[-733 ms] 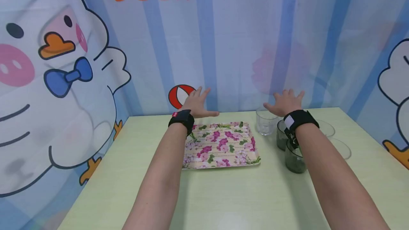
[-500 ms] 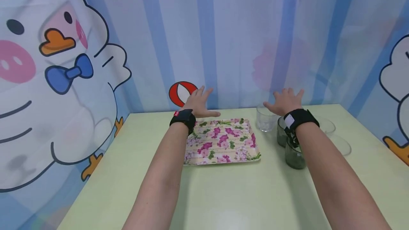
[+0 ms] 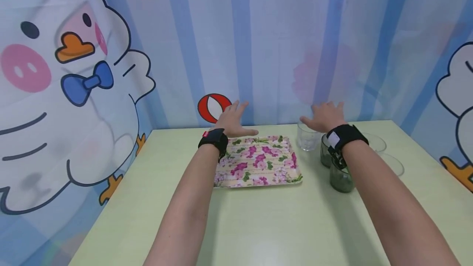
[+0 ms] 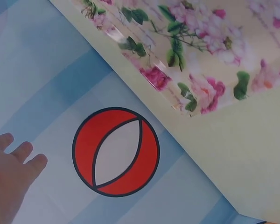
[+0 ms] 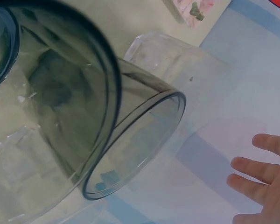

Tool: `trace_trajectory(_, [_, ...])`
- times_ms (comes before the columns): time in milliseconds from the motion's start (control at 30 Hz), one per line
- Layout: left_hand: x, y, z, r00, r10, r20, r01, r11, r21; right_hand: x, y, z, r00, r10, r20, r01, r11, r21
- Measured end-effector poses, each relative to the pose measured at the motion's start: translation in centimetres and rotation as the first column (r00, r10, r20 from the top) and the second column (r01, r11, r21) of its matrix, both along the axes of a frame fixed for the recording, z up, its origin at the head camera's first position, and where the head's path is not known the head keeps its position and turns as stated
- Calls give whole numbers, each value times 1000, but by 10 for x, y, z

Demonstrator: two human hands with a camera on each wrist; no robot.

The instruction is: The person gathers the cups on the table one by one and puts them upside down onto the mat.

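Holding left hand [image 3: 230,122], with fingers apart, near far-left corner of floral tray [image 3: 258,162], set on far middle of table [image 3: 266,225]. Holding right hand [image 3: 326,117], with fingers likewise apart, near clear glass [image 3: 306,139], beyond green glasses [image 3: 340,180], right of tray.

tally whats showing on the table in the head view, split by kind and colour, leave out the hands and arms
floral tray: 1
dark green glasses: 2
clear glass: 1
clear round rims, faint and partly hidden: 2
total: 6
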State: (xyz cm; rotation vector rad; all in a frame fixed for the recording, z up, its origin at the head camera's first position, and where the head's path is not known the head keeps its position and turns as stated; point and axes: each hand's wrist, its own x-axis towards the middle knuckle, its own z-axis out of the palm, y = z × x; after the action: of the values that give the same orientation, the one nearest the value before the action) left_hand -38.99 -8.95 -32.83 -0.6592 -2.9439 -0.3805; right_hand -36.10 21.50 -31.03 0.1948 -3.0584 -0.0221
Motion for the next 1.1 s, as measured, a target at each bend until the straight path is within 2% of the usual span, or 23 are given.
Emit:
trace_trajectory(200, [-1, 13, -10, 999, -16, 28, 14, 997, 69, -4, -8, -1, 997, 58, 41, -58, 998, -14])
trace_trajectory(367, [0, 27, -14, 992, -90, 86, 74, 982, 176, -4, -6, -1, 995, 78, 68, -79, 997, 7])
trace_trajectory(467, [-4, 35, -19, 988, -119, 101, 94, 969, 226, -3, -3, 0, 994, 76, 74, -78, 997, 25])
trace_trajectory(600, [-14, 41, -29, 988, -119, 94, 89, 957, 276, -5, -1, 2, 991, 70, 114, -74, 997, 34])
trace_trajectory(767, [-22, 52, -41, 988, -135, 78, 94, 914, 394, -7, 0, 1, 977, 71, 199, -75, 997, 13])
trace_trajectory(900, [-26, 64, -50, 985, -153, 77, 98, 873, 478, -8, 2, -1, 971, 70, 231, -78, 997, 26])
trace_trajectory(1000, [-27, 74, -57, 985, -151, 85, 87, 853, 515, -9, 2, -2, 969, 63, 239, -74, 997, 36])
trace_trajectory(1100, [-28, 85, -63, 984, -143, 102, 67, 844, 532, -10, 1, -4, 969, 56, 242, -68, 997, 43])
